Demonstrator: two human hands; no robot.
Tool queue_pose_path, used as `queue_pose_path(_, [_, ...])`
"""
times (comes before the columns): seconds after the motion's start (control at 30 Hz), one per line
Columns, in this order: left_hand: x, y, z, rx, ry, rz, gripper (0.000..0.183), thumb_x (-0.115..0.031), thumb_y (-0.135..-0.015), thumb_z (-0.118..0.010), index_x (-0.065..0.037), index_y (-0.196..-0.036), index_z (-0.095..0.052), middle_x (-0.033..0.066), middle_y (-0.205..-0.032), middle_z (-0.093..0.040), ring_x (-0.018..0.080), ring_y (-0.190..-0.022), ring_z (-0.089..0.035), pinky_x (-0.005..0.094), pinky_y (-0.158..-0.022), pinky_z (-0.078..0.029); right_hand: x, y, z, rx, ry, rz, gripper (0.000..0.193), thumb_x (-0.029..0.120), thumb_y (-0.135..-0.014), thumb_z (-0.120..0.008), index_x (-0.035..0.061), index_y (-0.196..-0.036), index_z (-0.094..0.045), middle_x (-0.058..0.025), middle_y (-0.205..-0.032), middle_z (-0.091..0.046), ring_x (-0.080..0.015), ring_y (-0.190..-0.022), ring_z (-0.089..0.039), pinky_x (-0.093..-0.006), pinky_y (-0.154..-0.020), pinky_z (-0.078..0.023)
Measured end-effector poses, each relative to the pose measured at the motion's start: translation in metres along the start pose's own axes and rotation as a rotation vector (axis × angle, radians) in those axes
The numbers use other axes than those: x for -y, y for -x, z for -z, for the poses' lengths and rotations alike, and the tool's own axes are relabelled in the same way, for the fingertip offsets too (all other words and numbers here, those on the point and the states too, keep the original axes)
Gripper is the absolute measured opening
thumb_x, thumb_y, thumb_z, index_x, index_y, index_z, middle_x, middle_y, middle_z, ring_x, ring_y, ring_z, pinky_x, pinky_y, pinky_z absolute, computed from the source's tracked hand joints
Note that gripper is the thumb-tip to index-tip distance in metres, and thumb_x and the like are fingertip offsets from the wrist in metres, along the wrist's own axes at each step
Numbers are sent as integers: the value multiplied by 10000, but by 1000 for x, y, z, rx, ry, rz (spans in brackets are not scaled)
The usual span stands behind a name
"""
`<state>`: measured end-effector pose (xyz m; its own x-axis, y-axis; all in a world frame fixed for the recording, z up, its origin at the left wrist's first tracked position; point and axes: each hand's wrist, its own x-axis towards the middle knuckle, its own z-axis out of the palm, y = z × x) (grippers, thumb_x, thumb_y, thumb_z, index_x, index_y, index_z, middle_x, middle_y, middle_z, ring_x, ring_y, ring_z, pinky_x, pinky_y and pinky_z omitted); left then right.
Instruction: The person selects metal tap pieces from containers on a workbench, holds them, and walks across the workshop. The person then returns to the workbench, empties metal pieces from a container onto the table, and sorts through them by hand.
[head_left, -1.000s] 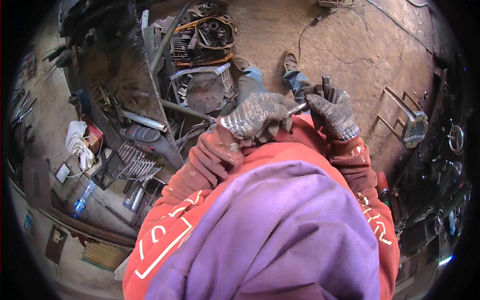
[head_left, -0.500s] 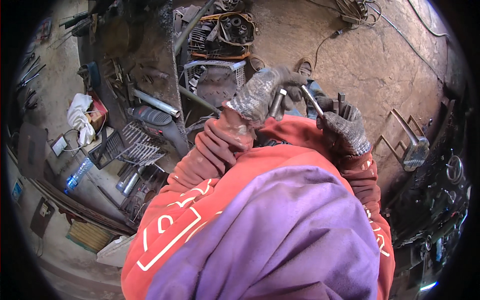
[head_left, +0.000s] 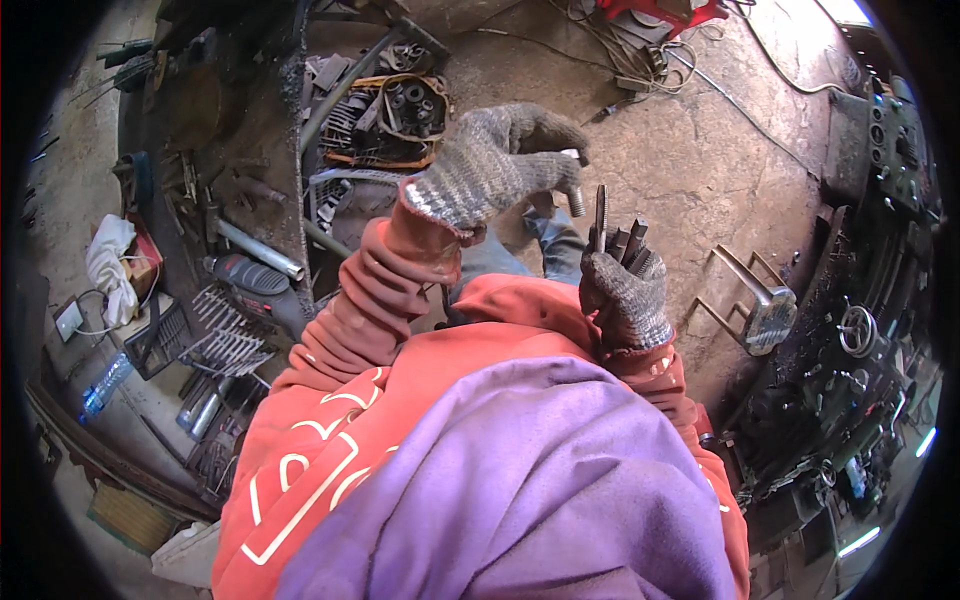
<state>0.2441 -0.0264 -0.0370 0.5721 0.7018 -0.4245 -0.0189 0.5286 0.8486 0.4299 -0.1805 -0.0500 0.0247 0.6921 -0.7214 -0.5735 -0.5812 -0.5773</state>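
Note:
My left hand (head_left: 490, 165), in a grey knitted glove, is stretched forward with its thumb and fingers closed around a short metal bolt (head_left: 575, 192). The bolt's pale head is up by the fingertips and its threaded shank points down. To the right and nearer my body, my right hand (head_left: 628, 295), gloved alike, grips several short metal rods. One slim rod (head_left: 601, 218) stands upright out of the fist, and thicker dark rods (head_left: 634, 243) with blunt ends stick up beside it. Their lower ends are hidden in the glove. The two hands are apart.
An orange-edged crate (head_left: 395, 120) of metal parts stands ahead on the left. A power tool (head_left: 255, 285) and a metal pipe (head_left: 262, 250) lie on the left. A metal stool (head_left: 768, 318) and a dark machine with a handwheel (head_left: 857, 330) are on the right. Cables (head_left: 640, 75) lie ahead.
My hands have separated; before, a rod reached between them. The left hand has turned and still holds the bolt, while the right has drawn back with its rods. The whole view has shifted.

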Motion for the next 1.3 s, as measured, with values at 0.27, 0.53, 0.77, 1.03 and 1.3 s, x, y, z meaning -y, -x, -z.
queue_pose_path(0.27, [-21,-28,-27,152,-89,-66,287,-90,-891,-736,24,-1153,-703,94,-957,-745,132,-754,-685,269,-637,-533,25,10,5,-113,185,149,244,157,-834,-755,-22,-967,-656,-44,-675,-599,-125,-509,-536,-262,-467,-407])
queue_pose_path(0.53, [-31,-38,-39,196,-62,-100,236,-68,-880,-730,28,-1095,-719,74,-880,-747,109,-699,-678,242,-583,-511,29,13,10,-98,107,228,254,119,-835,-756,-30,-1036,-712,-17,-713,-642,-93,-574,-565,-252,-503,-415])
queue_pose_path(0.77, [-35,-44,-45,177,-115,-138,231,-67,-876,-736,23,-1089,-724,81,-879,-747,106,-698,-676,237,-580,-509,31,8,7,-152,212,282,172,124,-831,-732,-26,-876,-661,-36,-647,-589,-132,-493,-545,-272,-451,-416])
queue_pose_path(1.03, [-36,-44,-46,178,-102,-168,226,-51,-875,-734,27,-1087,-721,77,-892,-746,104,-703,-668,241,-583,-513,37,11,4,-121,193,301,169,122,-822,-735,-24,-870,-665,-39,-644,-591,-132,-485,-542,-272,-449,-409])
queue_pose_path(1.3, [-34,-42,-44,226,-163,-111,288,-62,-903,-712,-11,-1186,-701,82,-1072,-746,129,-867,-706,261,-697,-553,36,15,5,-96,154,235,193,142,-824,-745,-21,-887,-663,-35,-647,-584,-128,-498,-534,-266,-464,-407])
